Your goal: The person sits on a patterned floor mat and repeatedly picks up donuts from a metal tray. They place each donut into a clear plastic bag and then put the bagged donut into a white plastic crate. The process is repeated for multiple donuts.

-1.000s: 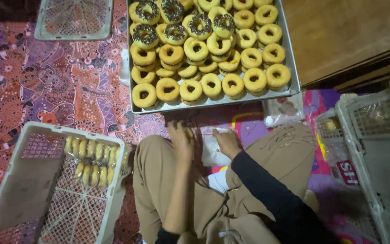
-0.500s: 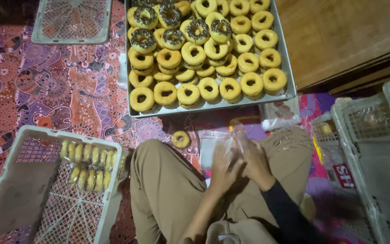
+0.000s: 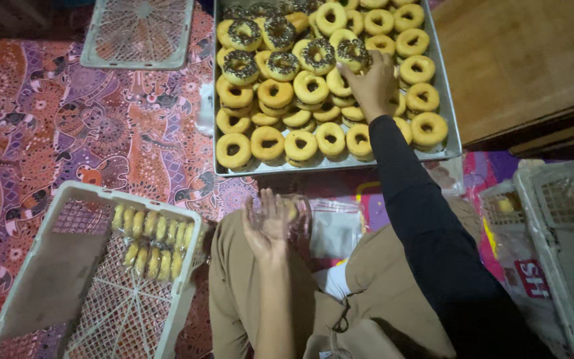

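Reaching: the right hand [image 3: 372, 83] stretches out on a dark-sleeved arm into the metal tray [image 3: 448, 119], fingers curled down over a chocolate-sprinkled doughnut [image 3: 352, 52] in the upper middle of the pile; whether the fingers have closed on it I cannot tell.
Left hand: the left hand [image 3: 268, 223] hovers above the lap, palm up and fingers spread, touching a clear plastic bag [image 3: 298, 216] with what looks like a doughnut inside; the fingers are apart, not clamped.
Doughnuts: plain glazed doughnuts [image 3: 315, 141] fill the near rows of the tray, sprinkled ones lie at the far left and middle, many stacked and overlapping.
Handling, doughnut: likely light, soft and easily dented; the sprinkled top probably sheds and smears, so the sides of the ring or the underside seem the safer places to pinch, gently, with several fingers.
Handling, bag: thin, limp and slippery by the look of it; its mouth would need holding open at the rim.
Crate, left: a pale plastic crate [image 3: 68, 199] on the floor holds two rows of bagged doughnuts [image 3: 154, 240] standing on edge near its far end.
Crate, right: a second pale crate [image 3: 566, 233] stands at the person's right, contents unclear.
Floor: a patterned mat [image 3: 54, 126] in purple and orange lies under everything; an upturned lattice lid [image 3: 137, 33] rests on it beyond the tray's left.
Wood: a brown wooden surface [image 3: 526, 60] sits just right of the tray.
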